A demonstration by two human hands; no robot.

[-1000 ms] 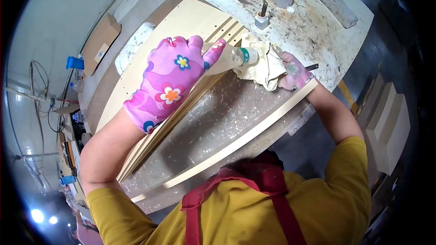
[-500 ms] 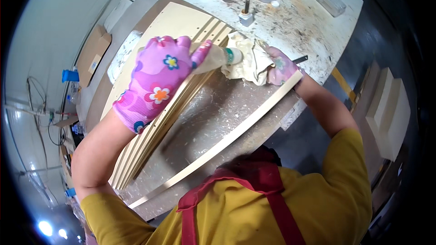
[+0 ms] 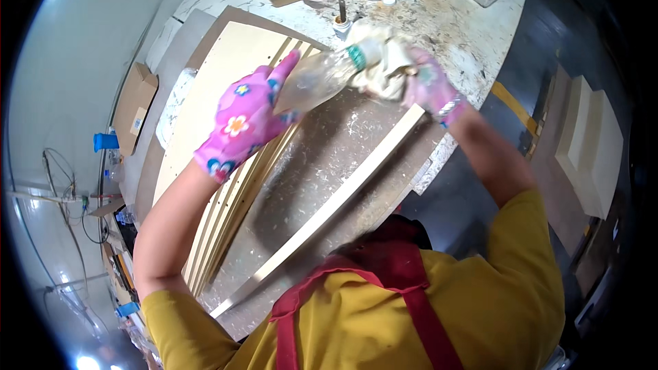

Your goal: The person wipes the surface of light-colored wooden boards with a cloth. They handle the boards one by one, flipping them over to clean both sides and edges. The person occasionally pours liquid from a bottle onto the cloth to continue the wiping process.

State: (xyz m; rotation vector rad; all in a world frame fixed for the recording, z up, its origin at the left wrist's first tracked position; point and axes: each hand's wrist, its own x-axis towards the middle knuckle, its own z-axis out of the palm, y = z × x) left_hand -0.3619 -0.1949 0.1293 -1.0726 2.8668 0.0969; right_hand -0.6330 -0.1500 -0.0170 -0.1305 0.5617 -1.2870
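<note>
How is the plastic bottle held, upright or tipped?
Tipped: the bottle shows its long side in the left hand, with its neck pointing toward the cloth in the right hand.

Stained desk (image 3: 445,38) spreading at one o'clock
Pale wall (image 3: 89,62) is rising at ten, floor (image 3: 555,17) showing at two, light (image 3: 87,362) glaring at eight.

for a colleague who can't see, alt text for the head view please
A person's gloved left grip holds a clear plastic bottle, its neck toward a crumpled cream cloth in the gloved right grip. Stacked pale boards lie on the worktable, a narrow strip nearer the body.
</note>
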